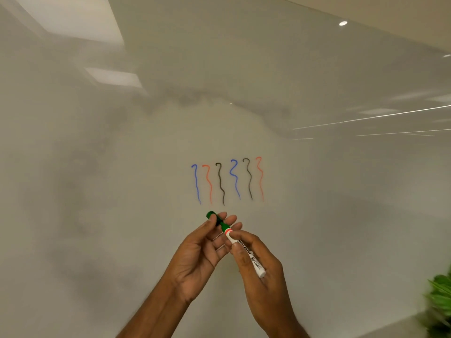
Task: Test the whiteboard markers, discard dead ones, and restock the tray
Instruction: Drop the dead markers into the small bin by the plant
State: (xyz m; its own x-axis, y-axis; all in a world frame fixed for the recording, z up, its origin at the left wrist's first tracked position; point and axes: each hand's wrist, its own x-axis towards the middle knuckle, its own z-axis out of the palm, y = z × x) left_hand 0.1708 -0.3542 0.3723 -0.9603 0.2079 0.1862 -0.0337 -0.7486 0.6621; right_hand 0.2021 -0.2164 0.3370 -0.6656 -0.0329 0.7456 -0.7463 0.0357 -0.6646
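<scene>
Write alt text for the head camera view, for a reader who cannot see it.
Two hands hold a whiteboard marker before a whiteboard: the left hand pinches its green cap, the right hand grips the white barrel. Above them the board bears six wavy test lines: blue, red, black, blue, black, red. A leafy green plant shows at lower right.

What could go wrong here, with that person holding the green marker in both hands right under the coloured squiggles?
The left hand pinches the green cap with thumb and fingertip only, the other fingers spread, so the cap may slip and fall. The marker, gripped by the right hand, sits just below the squiggles on the whiteboard; a careless sweep could smear them. No green line shows there yet, so this marker might go back untested.
</scene>
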